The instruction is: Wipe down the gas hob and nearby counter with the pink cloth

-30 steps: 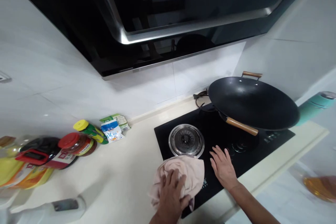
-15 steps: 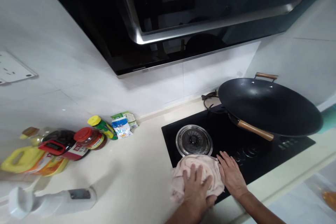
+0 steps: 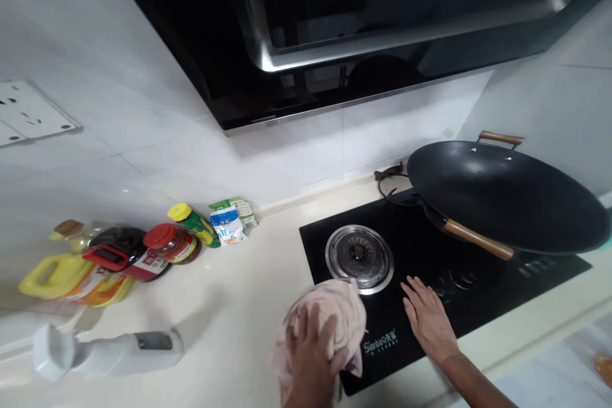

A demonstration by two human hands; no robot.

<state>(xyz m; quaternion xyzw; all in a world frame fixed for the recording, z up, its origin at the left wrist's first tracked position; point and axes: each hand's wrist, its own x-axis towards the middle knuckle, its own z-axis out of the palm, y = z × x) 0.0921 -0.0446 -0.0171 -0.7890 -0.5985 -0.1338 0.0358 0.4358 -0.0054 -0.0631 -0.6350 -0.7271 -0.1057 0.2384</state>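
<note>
My left hand [image 3: 313,350] presses down on a bunched pale pink cloth [image 3: 344,312], its fingers curved over the folds. The cloth lies across the left front edge of the black glass cooktop [image 3: 415,357], partly on the pale counter. My right hand [image 3: 430,319] rests flat on the glass, fingers stretched out and nothing in it. Between the cloth and the back of the cooktop sits a round metal burner [image 3: 359,257]. A large black wok [image 3: 507,197] stands over the right side, its wooden handle [image 3: 478,239] pointing towards the front.
A range hood [image 3: 382,70] overhangs the back. Along the left wall stand a yellow jug [image 3: 52,277], a dark bottle [image 3: 129,252], a red-lidded jar [image 3: 173,243], a yellow-capped green container [image 3: 195,224] and small packets [image 3: 228,223]. A white spray bottle [image 3: 115,354] lies on the counter [image 3: 229,331].
My left hand has slid the cloth leftwards over the cooktop edge, uncovering lettering on the glass. My right hand stays on the cooktop, now apart from the cloth. The view has shifted slightly.
</note>
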